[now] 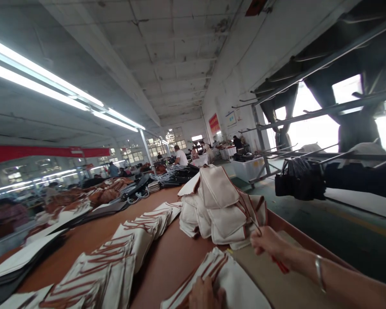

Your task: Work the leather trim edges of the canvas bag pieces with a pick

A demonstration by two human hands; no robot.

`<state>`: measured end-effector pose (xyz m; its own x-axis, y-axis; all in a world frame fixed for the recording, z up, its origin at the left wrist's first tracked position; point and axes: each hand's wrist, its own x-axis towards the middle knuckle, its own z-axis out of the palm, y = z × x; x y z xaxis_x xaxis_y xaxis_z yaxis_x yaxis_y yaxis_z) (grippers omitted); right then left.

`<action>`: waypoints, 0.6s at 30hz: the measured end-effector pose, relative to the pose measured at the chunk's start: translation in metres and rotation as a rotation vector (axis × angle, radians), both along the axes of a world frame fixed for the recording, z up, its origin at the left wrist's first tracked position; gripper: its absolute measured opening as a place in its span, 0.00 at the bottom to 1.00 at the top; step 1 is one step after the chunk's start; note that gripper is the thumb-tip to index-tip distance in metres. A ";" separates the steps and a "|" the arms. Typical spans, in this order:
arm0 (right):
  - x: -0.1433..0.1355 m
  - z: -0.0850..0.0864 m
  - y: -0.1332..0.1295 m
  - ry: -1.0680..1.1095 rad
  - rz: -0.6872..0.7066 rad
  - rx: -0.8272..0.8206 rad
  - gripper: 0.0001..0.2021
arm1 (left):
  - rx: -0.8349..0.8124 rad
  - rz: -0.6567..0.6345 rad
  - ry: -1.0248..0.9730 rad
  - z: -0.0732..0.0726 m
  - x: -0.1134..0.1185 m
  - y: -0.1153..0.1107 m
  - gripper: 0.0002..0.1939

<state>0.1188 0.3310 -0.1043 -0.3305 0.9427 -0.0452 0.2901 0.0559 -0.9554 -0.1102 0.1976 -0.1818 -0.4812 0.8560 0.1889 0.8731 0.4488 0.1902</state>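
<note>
My left hand (206, 295) is at the bottom edge, partly cut off. Its fingers lie on a fanned stack of cream fabric panels with brown edging (241, 281), thumb apart. To the right, my right hand (267, 244) is closed around a slim tool with a red handle (279, 265). The tool's thin end points up and left, towards a heaped pile of similar cream panels (223, 186). Its exact kind is hard to make out. Both hands are over a brown-topped table (167, 257).
A long overlapping row of cream panels (122, 253) runs along the table's middle. Black and white sheets (22, 257) lie at left; dark straps (180, 174) are heaped behind. A metal rack (260, 137) holding black bags (299, 180) stands at right. People work further back.
</note>
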 end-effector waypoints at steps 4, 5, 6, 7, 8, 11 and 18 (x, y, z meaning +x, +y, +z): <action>0.023 -0.049 -0.039 0.001 0.035 -0.019 0.06 | 0.060 -0.150 -0.067 0.021 0.007 -0.011 0.12; 0.033 -0.054 -0.044 0.004 0.040 -0.020 0.09 | 0.077 -0.201 -0.081 0.026 0.010 -0.017 0.12; 0.042 -0.055 -0.048 0.010 0.045 -0.016 0.11 | 0.090 -0.247 -0.095 0.030 0.014 -0.024 0.11; 0.051 -0.055 -0.051 0.019 0.049 -0.006 0.13 | 0.099 -0.285 -0.108 0.033 0.019 -0.032 0.09; 0.059 -0.053 -0.054 0.031 0.058 0.007 0.14 | 0.105 -0.313 -0.120 0.035 0.025 -0.040 0.07; 0.067 -0.040 -0.067 0.051 0.130 0.053 0.16 | 0.112 -0.354 -0.151 0.038 0.047 -0.066 0.05; 0.034 -0.029 -0.101 -0.010 0.260 0.310 0.11 | 0.126 -0.420 -0.142 0.054 0.079 -0.088 0.11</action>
